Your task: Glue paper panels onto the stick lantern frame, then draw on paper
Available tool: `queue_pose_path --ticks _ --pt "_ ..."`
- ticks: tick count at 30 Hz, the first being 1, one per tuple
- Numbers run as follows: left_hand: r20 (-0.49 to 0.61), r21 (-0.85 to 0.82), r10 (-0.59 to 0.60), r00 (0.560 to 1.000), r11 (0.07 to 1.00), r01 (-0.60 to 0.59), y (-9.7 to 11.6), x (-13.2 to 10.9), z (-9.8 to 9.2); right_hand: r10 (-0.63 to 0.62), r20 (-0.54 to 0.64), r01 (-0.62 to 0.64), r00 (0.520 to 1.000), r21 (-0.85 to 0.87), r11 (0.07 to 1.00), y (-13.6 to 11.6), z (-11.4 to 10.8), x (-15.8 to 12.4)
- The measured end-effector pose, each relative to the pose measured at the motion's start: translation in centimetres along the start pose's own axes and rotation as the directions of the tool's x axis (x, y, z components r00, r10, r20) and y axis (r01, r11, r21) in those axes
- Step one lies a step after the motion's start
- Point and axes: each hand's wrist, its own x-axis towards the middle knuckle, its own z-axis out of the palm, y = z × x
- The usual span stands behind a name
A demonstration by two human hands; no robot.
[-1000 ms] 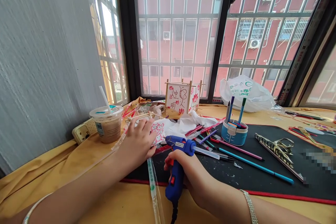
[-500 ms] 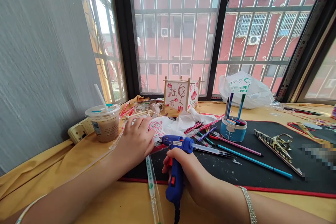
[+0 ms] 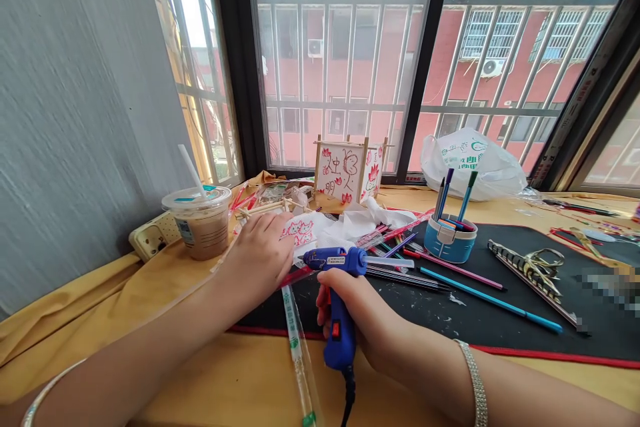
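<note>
Glue gun [image 3: 338, 345]: blue, red btn [image 3: 336, 329]

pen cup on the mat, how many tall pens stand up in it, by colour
grey pen: 1
purple pen: 1
teal pen: 1
total: 3

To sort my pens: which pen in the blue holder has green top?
The rightmost pen, teal with a green cap; the dark grey pen and purple-topped pen stand left of it in the blue holder.
</note>
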Motion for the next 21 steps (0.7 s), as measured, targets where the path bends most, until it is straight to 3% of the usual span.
queue_pose_path --ticks 10,21 --pt "0.016 -0.018 -0.004 1.0 1.0 0.004 0.07 0.19 -0.23 0.024 -0.044 -0.028 0.999 -0.092 0.995 0.13 -0.07 0.14" --pt "0.021 0.005 -0.001 1.0 1.0 0.0 0.0 -0.02 0.03 0.025 -0.065 -0.03 0.998 -0.073 0.997 0.09 0.01 0.83"
